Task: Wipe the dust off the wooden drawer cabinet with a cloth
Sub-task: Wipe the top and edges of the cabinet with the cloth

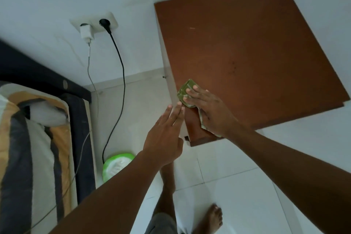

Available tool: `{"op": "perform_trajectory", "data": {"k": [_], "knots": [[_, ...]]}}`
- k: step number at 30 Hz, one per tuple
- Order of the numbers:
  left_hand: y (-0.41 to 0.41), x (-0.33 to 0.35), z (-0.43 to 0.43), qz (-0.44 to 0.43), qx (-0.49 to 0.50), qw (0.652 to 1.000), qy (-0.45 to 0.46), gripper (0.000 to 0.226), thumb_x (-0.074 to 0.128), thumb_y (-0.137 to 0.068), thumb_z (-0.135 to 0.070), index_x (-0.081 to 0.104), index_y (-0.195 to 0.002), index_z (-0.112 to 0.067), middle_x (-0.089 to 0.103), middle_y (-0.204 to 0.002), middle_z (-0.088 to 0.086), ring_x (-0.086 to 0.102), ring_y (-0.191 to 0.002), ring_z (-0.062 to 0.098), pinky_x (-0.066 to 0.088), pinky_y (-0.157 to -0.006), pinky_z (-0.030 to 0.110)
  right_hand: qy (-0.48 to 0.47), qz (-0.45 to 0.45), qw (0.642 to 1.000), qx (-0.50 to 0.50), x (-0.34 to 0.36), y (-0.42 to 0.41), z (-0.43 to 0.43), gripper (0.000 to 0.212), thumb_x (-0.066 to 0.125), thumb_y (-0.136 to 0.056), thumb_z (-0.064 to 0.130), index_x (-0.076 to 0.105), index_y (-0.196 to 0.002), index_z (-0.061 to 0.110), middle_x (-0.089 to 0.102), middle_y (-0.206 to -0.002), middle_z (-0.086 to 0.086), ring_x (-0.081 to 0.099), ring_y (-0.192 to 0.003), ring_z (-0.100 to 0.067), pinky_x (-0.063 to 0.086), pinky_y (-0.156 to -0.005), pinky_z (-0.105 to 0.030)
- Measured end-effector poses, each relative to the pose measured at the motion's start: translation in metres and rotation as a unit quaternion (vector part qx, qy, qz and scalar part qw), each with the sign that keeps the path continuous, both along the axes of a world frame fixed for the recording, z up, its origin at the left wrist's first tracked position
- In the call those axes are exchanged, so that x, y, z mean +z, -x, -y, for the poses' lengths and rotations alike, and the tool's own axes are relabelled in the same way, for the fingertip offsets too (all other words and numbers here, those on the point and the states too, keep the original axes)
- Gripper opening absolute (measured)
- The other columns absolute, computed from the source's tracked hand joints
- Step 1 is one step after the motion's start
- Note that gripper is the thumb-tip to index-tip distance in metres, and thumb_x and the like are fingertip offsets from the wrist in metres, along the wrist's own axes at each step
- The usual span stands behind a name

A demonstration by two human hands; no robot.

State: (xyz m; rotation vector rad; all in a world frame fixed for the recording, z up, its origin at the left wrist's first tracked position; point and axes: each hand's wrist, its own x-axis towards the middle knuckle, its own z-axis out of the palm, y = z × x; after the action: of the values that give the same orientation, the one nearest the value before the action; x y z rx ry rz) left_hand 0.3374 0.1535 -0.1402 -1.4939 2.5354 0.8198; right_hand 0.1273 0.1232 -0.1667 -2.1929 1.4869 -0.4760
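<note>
Clearly the wiping itself is the step in hand. The person's right hand [210,112] lies flat on a folded, patterned green cloth [185,91], pressing it onto the top of the brown wooden drawer cabinet [247,53] at its near left corner, just inside the left edge. The grip there is wide: the fingers are straight and spread over the cloth, pinching nothing, and fabric shows past the fingertips and under the heel of the palm. The left hand [163,138] hovers just beside that corner. Its grip is also wide, with fingers straight and together and the tips close to the cabinet's left edge. Whether they touch the wood I cannot tell.

The cabinet stands to the right, pushed into the corner of pale walls, and only its flat top shows from here. Most of that top stretches away bare to the far and right, with a few dark specks and one pale scratch, so I would judge that much of the surface remains to be covered.

The next move calls for sliding the cloth toward the far right under steady downward pressure, palm flat so the fabric does not bunch or slip out. The free hand could steady the cabinet's edge.

To the left, a white wall socket [95,23] carries a white charger [86,33] and a black plug cable [117,53] running down to the white tiled floor [237,186].
</note>
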Motion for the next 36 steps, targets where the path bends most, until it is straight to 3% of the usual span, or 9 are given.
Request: {"op": "perform_trajectory", "data": {"k": [8, 12, 20, 26, 29, 33, 36], "knots": [[0.025, 0.006, -0.060, 0.032, 0.036, 0.999, 0.015, 0.092, 0.053, -0.091, -0.020, -0.006, -0.161, -0.016, -0.018, -0.169, 0.001, -0.019, -0.154, 0.019, 0.007, -0.127, 0.036, 0.000, 0.009, 1.000, -0.024, 0.000, 0.032, -0.087, 0.066, 0.056, -0.083, -0.019, 0.058, -0.139, 0.016, 0.050, -0.151, -0.002, 0.035, -0.148, -0.019, 0.037, -0.116, -0.050], [0.037, 0.006, -0.070, 0.044, -0.028, 0.998, 0.040, 0.088, 0.050, -0.092, -0.023, -0.004, -0.161, -0.011, -0.015, -0.169, 0.005, -0.018, -0.155, 0.023, 0.007, -0.127, 0.040, 0.004, 0.003, 0.998, -0.064, 0.007, 0.034, -0.106, 0.069, 0.057, -0.079, -0.022, 0.059, -0.137, 0.014, 0.053, -0.148, -0.004, 0.039, -0.145, -0.021, 0.039, -0.114, -0.050], [0.038, -0.011, -0.092, 0.011, -0.062, 0.996, 0.067, 0.094, 0.056, -0.088, -0.022, -0.001, -0.161, -0.008, -0.010, -0.169, 0.013, -0.014, -0.156, 0.028, 0.008, -0.127, 0.042, 0.017, -0.003, 0.992, -0.123, 0.003, 0.021, -0.112, 0.063, 0.059, -0.082, -0.020, 0.061, -0.134, 0.013, 0.055, -0.146, -0.004, 0.042, -0.143, -0.022, 0.043, -0.112, -0.050], [0.020, -0.018, -0.092, -0.011, -0.115, 0.988, 0.100, 0.092, 0.060, -0.085, -0.021, 0.009, -0.160, -0.005, 0.004, -0.170, 0.015, -0.001, -0.157, 0.030, 0.008, -0.126, 0.040, 0.023, -0.049, 0.984, -0.167, 0.010, 0.015, -0.134, 0.063, 0.059, -0.079, -0.021, 0.063, -0.133, 0.013, 0.058, -0.143, -0.006, 0.047, -0.140, -0.023, 0.046, -0.110, -0.045], [0.014, -0.017, -0.091, -0.017, -0.135, 0.984, 0.111, 0.091, 0.061, -0.082, -0.020, 0.015, -0.159, -0.003, 0.015, -0.168, 0.017, 0.010, -0.156, 0.031, 0.014, -0.126, 0.041, 0.019, -0.093, 0.979, -0.180, 0.021, 0.015, -0.151, 0.062, 0.063, -0.077, -0.022, 0.065, -0.129, 0.012, 0.063, -0.136, -0.007, 0.054, -0.134, -0.026, 0.048, -0.107, -0.051], [0.014, -0.020, -0.096, -0.021, -0.158, 0.980, 0.121, 0.089, 0.065, -0.082, -0.021, 0.022, -0.157, -0.003, 0.027, -0.164, 0.017, 0.025, -0.152, 0.033, 0.020, -0.124, 0.041, 0.034, -0.079, 0.970, -0.226, 0.030, 0.016, -0.154, 0.062, 0.061, -0.080, -0.021, 0.060, -0.134, 0.010, 0.060, -0.139, -0.009, 0.051, -0.135, -0.028, 0.048, -0.108, -0.048], [0.014, -0.021, -0.099, -0.007, -0.135, 0.984, 0.113, 0.087, 0.062, -0.086, -0.024, 0.017, -0.158, -0.004, 0.023, -0.166, 0.016, 0.024, -0.152, 0.031, 0.025, -0.124, 0.040, 0.049, -0.041, 0.959, -0.277, 0.033, 0.014, -0.148, 0.059, 0.057, -0.082, -0.022, 0.060, -0.134, 0.006, 0.060, -0.139, -0.014, 0.049, -0.136, -0.032, 0.046, -0.108, -0.043]]}}
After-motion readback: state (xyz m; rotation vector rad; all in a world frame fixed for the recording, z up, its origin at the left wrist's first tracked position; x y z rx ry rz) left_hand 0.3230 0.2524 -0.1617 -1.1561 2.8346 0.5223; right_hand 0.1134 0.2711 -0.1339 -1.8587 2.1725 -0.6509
